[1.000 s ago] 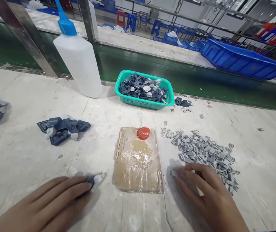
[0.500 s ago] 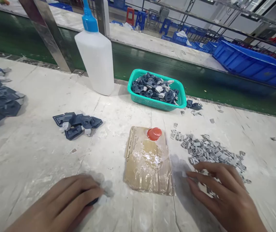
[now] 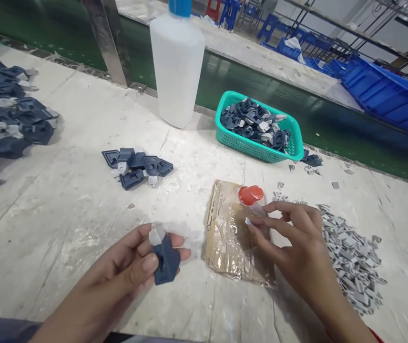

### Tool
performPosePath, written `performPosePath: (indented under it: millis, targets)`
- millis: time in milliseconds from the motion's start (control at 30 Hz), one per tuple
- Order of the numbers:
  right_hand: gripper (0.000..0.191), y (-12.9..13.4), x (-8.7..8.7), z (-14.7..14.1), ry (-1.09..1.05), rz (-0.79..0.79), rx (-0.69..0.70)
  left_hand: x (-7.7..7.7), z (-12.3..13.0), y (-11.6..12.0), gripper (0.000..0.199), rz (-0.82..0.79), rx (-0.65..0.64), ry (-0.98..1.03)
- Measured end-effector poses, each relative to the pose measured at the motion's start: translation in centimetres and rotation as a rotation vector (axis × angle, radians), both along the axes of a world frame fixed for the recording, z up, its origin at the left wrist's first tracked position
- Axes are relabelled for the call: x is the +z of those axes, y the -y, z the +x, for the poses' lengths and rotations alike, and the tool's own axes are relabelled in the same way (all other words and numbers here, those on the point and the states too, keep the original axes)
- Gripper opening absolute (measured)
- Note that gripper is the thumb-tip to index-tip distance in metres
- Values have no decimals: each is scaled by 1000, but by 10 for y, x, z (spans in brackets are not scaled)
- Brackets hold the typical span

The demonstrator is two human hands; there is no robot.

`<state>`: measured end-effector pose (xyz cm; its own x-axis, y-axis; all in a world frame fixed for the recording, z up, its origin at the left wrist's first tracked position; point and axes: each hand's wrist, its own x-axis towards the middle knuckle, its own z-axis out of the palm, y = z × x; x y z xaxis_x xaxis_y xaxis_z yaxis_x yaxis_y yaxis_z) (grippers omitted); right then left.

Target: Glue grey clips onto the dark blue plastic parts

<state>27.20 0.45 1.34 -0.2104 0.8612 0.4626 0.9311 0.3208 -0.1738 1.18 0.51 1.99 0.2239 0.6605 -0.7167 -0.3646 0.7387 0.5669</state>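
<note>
My left hand (image 3: pixel 132 271) holds a dark blue plastic part (image 3: pixel 167 262) with a white piece at its top, between thumb and fingers. Pinched in the fingertips of my right hand (image 3: pixel 293 233) is a small light grey piece (image 3: pixel 249 221), over a cardboard pad (image 3: pixel 225 247) wrapped in clear film. A red blob (image 3: pixel 250 195) lies at the pad's upper end, just beyond those fingertips. Many small grey pieces (image 3: pixel 357 257) are heaped right of my right hand. Several blue and white parts (image 3: pixel 137 166) lie together beyond my left hand.
A green basket (image 3: pixel 261 151) of blue and white parts stands at the back, with a white bottle (image 3: pixel 177 71) to its left. More such parts (image 3: pixel 18 114) are piled at the far left. A blue crate (image 3: pixel 390 93) sits beyond the green strip.
My left hand has lifted and turned, showing the blue part in it. My right hand has moved left from beside the grey heap to over the pad. The view has shifted.
</note>
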Motion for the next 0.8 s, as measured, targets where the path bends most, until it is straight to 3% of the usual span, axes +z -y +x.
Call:
performPosePath:
  millis: [167,267,533,800]
  targets:
    - [4,-5,-1,-1,19,-17,-3,-14,0,-5,26,219,-82,84]
    - [3,-6,-1,-2,47,-29,-3,-18,-3,-5,23,265,-90,136]
    - [4,-7,0,-1,99,-21,27,-15,-3,2,21,196,-9,152]
    - [9,9,25,-2,-7,8,-93,-9,12,5,22,68,125,176]
